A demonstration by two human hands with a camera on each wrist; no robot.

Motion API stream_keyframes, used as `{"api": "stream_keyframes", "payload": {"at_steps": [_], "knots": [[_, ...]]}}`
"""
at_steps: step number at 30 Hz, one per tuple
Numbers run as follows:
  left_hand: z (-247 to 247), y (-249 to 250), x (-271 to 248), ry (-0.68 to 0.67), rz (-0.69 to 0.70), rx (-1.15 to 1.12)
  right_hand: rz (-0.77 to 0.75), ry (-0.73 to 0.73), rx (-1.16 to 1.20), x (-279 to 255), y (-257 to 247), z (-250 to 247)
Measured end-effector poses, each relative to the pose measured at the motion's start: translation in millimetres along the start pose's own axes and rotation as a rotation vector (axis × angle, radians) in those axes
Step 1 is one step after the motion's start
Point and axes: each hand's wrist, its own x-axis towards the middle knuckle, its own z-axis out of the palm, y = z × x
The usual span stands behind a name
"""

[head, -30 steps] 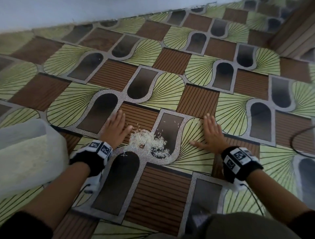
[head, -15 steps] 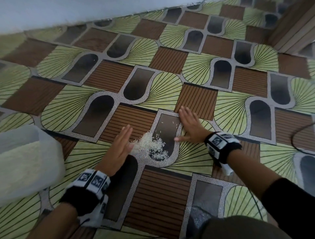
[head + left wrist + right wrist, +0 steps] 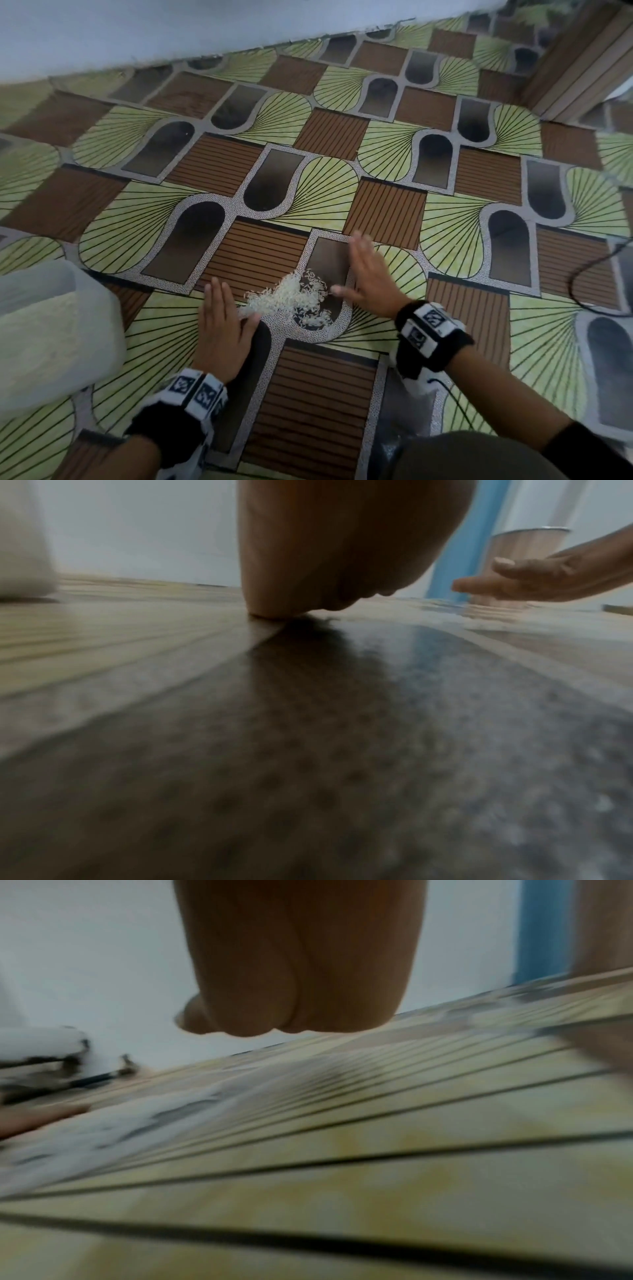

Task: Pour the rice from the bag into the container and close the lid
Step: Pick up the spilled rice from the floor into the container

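Both hands have closed in on the spill since half a second ago, and the small scatter of white rice grains (image 3: pixel 291 301) now sits tighter between them on the patterned green, brown and grey vinyl floor (image 3: pixel 387 209). Left hand (image 3: pixel 221 329) lies flat, fingers straight and together, its thumb side right against the left edge of the rice; nothing is grasped. In the left wrist view its edge (image 3: pixel 329 561) meets the floor. Right hand (image 3: pixel 368 274) stands on its little-finger edge, fingers extended, thumb pointing toward the grains, just beside the right side of the pile and holding nothing. From the right wrist view that hand (image 3: pixel 301 961) looks slightly clear of the floor, though the blur makes contact hard to judge.

Over at the left edge sits the translucent white plastic container (image 3: pixel 51 329), pale rice showing through its wall, well apart from the spill. Black-and-white marker bands wrap both wrists (image 3: pixel 433 329), and a thin black cable (image 3: pixel 582 291) loops across the floor at the right.
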Motion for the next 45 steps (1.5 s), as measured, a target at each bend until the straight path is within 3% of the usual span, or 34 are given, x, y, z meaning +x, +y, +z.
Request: {"api": "stream_keyframes", "payload": {"at_steps": [2,5,10,14,17,19,21,27,31,36,45], "knots": [[3,9,3,-0.013,0.044,0.059,0.167,0.081,-0.010,-16,36,-10],[4,21,11,-0.063,0.131,0.060,0.353,0.081,-0.023,-35,90,-27],[3,36,18,-0.162,0.308,-0.120,0.463,0.046,0.011,-43,131,-39],[-1,30,13,-0.004,0.275,-0.261,0.288,-0.041,-0.073,-30,108,-31],[0,16,9,0.143,0.109,-0.352,0.112,-0.098,-0.103,-21,71,-17],[1,7,3,0.154,0.031,-0.419,0.007,-0.124,-0.097,-18,43,-2],[1,1,-4,0.142,0.038,-0.417,-0.072,-0.142,-0.110,-17,17,13],[15,6,-15,0.019,0.150,0.024,-0.250,-0.185,-0.129,-11,-46,44],[14,12,-8,-0.054,0.285,-0.147,-0.324,-0.141,0.106,-8,-44,37],[-9,-10,17,0.113,0.323,-0.411,-0.329,-0.089,0.228,13,-25,20],[-6,-7,30,0.016,0.626,-0.216,-0.494,-0.144,0.166,31,-39,17]]}}
